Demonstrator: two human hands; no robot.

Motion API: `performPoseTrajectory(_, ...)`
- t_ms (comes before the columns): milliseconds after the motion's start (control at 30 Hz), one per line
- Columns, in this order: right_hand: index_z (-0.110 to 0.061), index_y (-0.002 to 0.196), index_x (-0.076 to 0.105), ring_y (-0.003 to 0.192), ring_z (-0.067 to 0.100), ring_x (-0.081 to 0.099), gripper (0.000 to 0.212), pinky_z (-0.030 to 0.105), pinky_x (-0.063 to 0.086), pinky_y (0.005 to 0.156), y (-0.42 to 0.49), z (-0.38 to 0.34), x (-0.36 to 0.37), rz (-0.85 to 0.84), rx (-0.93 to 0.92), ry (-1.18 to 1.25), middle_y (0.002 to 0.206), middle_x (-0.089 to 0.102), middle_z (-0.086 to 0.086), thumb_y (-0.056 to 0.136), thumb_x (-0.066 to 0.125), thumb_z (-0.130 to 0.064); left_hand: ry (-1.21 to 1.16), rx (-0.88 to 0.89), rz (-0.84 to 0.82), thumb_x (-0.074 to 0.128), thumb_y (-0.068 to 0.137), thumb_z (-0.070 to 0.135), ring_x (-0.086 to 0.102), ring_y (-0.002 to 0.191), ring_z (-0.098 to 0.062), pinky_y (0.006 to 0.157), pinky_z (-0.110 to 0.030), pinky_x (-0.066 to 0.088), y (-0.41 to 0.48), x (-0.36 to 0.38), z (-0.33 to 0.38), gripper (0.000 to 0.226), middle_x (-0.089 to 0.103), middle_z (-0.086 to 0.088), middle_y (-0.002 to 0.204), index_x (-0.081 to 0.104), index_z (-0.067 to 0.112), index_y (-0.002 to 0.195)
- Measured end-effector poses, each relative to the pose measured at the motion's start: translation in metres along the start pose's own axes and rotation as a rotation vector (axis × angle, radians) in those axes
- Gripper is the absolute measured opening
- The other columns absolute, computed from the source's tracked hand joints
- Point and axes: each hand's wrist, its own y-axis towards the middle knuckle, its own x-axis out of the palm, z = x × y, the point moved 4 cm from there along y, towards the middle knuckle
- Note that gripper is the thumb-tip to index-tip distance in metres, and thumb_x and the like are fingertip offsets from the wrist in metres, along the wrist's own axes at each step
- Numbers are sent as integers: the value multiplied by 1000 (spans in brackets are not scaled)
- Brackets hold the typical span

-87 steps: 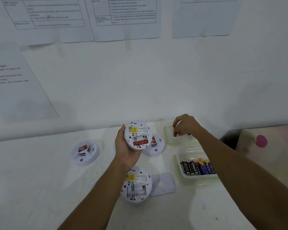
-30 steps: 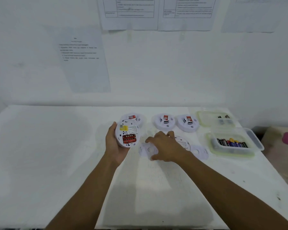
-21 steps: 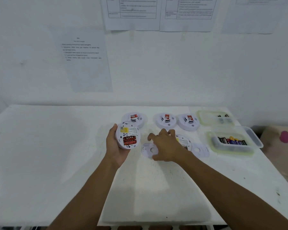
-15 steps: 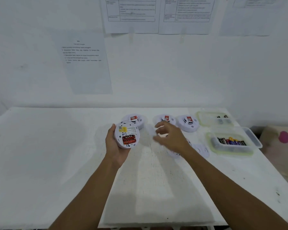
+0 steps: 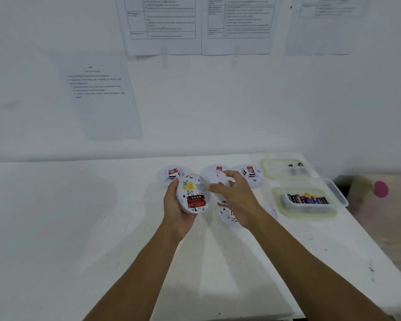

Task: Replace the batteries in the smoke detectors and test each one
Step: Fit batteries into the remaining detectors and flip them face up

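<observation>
Five smoke detectors — two battery tubs, one cover.

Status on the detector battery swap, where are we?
Done: the detector in the left hand has red batteries seated in its open back. In hand: the right hand brings a white cover toward it. Left: another opened detector lies on the table, three sit at the back; testing status isn't visible.

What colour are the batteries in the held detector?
Red batteries, seen in the head view.
</observation>
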Motion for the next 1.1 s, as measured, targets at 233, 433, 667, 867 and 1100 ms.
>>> performPoseTrajectory(233, -19, 140, 49, 119, 13, 48, 72, 28, 45, 100, -13, 0, 12, 139, -409, -532, 127, 50, -1, 76, 79, -34, 30, -23, -19, 39, 98, 49, 68, 104, -27, 97, -40, 47, -3, 21, -18, 50, 70, -13, 117, 78, 17, 105)
performPoseTrajectory(433, -24, 130, 60, 122, 10, 48, 54, 16, 38, 97, -21, 12, 15, 195, -586, -643, 130, 51, -5, 80, 76, -39, 19, -40, 11, 43, 96, 52, 62, 117, -28, 107, -40, 42, -2, 24, -23, 56, 67, -14, 120, 64, 11, 128)
performPoseTrajectory(667, -26, 131, 60, 125, 12, 47, 46, 17, 34, 100, -24, 18, 16, 186, -600, -740, 136, 51, -3, 88, 67, -42, 53, -17, 35, 45, 94, 54, 59, 124, -30, 111, -44, 41, -5, 23, -24, 58, 63, -16, 130, 62, 12, 131)
performPoseTrajectory(867, -31, 120, 65, 102, 9, 62, 42, 33, 56, 88, -24, 18, 17, 265, -560, -586, 119, 63, -8, 81, 72, -46, 107, 57, 16, 39, 100, 46, 72, 90, -23, 72, -33, 59, -7, 23, -24, 47, 74, -11, 101, 72, 13, 110)
performPoseTrajectory(1100, -28, 119, 64, 95, 8, 64, 44, 29, 57, 84, -25, 22, 21, 238, -472, -522, 116, 65, -9, 80, 73, -47, 180, 111, 28, 36, 100, 48, 70, 98, -25, 78, -36, 59, -12, 17, -18, 47, 72, -11, 109, 67, 17, 118)
